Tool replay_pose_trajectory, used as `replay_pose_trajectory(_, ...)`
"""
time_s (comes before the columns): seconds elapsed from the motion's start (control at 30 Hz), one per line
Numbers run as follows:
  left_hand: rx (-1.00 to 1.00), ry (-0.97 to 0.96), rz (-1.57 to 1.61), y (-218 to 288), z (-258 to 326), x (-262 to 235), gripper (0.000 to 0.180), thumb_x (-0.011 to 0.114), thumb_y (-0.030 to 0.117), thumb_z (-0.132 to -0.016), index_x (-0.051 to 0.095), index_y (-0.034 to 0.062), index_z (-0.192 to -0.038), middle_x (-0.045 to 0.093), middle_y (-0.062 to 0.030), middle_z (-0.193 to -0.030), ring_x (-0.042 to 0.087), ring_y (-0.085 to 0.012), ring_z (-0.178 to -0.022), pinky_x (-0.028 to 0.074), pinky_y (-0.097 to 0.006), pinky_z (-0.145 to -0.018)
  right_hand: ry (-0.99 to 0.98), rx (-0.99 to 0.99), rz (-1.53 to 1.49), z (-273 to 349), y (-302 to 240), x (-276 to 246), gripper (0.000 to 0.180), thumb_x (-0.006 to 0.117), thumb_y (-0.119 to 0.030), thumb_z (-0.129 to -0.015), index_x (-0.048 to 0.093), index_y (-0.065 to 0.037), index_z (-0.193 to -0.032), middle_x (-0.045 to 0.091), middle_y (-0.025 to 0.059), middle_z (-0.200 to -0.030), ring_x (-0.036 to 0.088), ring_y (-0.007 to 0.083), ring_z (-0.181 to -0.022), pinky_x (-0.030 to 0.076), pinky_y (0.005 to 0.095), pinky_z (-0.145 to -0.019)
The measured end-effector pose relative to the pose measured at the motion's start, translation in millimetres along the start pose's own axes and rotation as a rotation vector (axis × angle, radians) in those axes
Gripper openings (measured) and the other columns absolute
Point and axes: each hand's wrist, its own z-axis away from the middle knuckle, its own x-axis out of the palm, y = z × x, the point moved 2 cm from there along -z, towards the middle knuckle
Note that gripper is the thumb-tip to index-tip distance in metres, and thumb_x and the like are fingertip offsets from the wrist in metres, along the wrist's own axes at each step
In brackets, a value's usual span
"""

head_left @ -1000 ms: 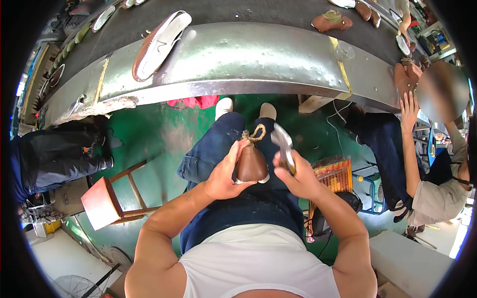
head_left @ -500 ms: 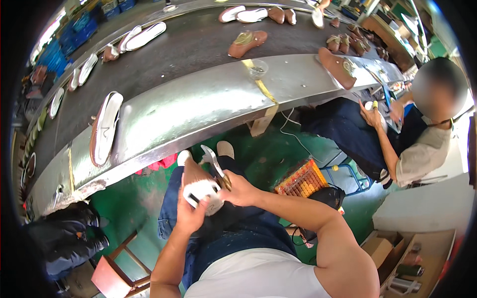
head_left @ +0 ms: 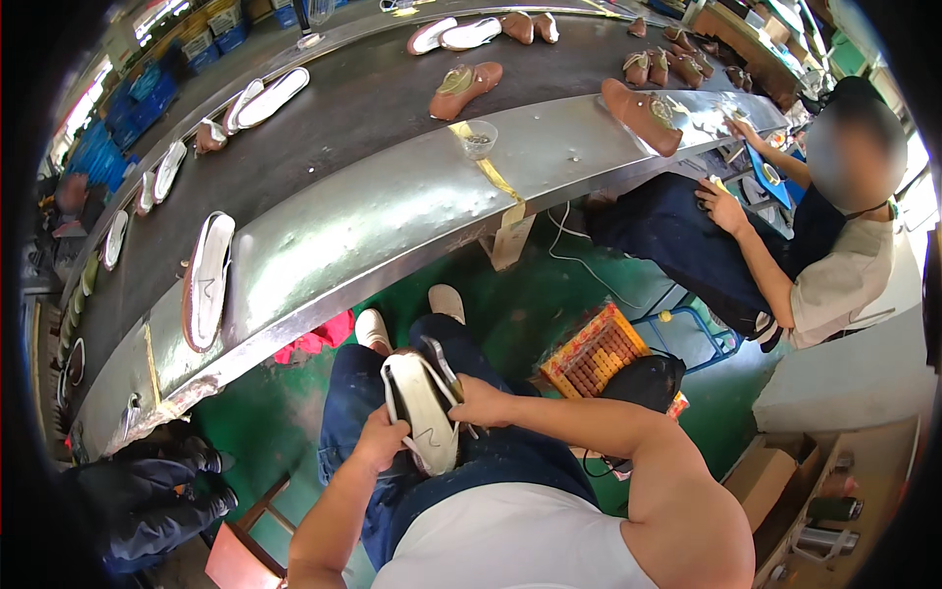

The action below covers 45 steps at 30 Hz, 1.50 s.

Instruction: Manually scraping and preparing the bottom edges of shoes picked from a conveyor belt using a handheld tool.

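Note:
On my lap lies a shoe (head_left: 424, 407) turned sole up, its white insole facing me. My left hand (head_left: 381, 439) grips its left side near the heel. My right hand (head_left: 478, 402) presses on the right edge and holds a dark metal tool (head_left: 441, 359) whose jaws point toward the toe. I sit in blue jeans, white shoes on the green floor, in front of a metal conveyor bench (head_left: 392, 211).
Another white-soled shoe (head_left: 206, 280) lies on the belt to my left, brown shoes (head_left: 469, 83) and lasts farther along. A small clear cup (head_left: 478, 139) stands on the bench edge. A seated person (head_left: 785, 245) works to my right. An orange crate (head_left: 594, 348) and a wooden stool (head_left: 240, 550) stand on the floor.
The brown shoe upper seen a second ago has been turned over, so its white insole faces up. My view has swung to the right along the bench; both hands stay on the shoe.

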Motion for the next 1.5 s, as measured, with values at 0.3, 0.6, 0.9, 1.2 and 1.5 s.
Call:
replay_pose_trajectory(0.3, 0.225, -0.150, -0.162, -12, 3, 29, 0.106, 0.065, -0.004, -0.071, 0.006, 0.0056, -0.158, 0.034, -0.0176, -0.155, 0.035, -0.0255, -0.142, 0.027, -0.032, -0.116, 0.073, 0.089, 0.387, 16, -14, -55, 0.038, 0.061, -0.025, -0.091, 0.056, 0.006, -0.114, 0.070, 0.0179, -0.084, 0.071, 0.0311, -0.073, 0.055, 0.0408, -0.068)
replay_pose_trajectory(0.6, 0.224, -0.041, -0.299, -42, -2, 27, 0.101, 0.069, 0.009, -0.079, 0.005, -0.0057, -0.155, 0.028, -0.0213, -0.157, 0.032, -0.0265, -0.144, 0.024, -0.032, -0.117, -0.265, -0.299, 0.997, 49, -54, -51, 0.031, 0.061, -0.008, -0.085, 0.057, 0.006, -0.113, 0.068, 0.0229, -0.093, 0.065, 0.0434, -0.094, 0.053, 0.0468, -0.083)
replay_pose_trajectory(0.9, 0.085, 0.206, 0.297, -56, -29, 39, 0.064, 0.023, 0.047, -0.108, 0.032, 0.0016, -0.152, 0.041, -0.0115, -0.153, 0.038, -0.0219, -0.140, 0.029, -0.030, -0.113, -0.214, -0.308, 1.209, 39, -36, -16, 0.020, 0.063, -0.010, -0.081, 0.060, 0.003, -0.096, 0.066, 0.0204, -0.085, 0.067, 0.0367, -0.084, 0.054, 0.0459, -0.074)
replay_pose_trajectory(1.2, 0.434, 0.424, -0.502, -45, -30, 31, 0.049, 0.035, 0.029, -0.105, 0.043, 0.0019, -0.145, 0.048, -0.0262, -0.142, 0.046, -0.0418, -0.131, 0.042, -0.041, -0.106, 0.101, -0.644, 1.282, 29, -49, -38, 0.021, 0.058, -0.003, -0.085, 0.056, 0.003, -0.105, 0.063, 0.0223, -0.103, 0.063, 0.0396, -0.099, 0.053, 0.0443, -0.084)
replay_pose_trajectory(1.5, 0.590, 0.211, -0.878, -31, -23, 36, 0.055, 0.044, 0.027, -0.103, 0.029, 0.0232, -0.155, 0.015, -0.0256, -0.160, 0.042, -0.0451, -0.135, 0.045, -0.042, -0.104, -0.103, -0.215, 1.061, 19, -26, -72, 0.023, 0.061, -0.016, -0.090, 0.056, 0.003, -0.101, 0.065, 0.0260, -0.089, 0.066, 0.0426, -0.079, 0.052, 0.0492, -0.074)
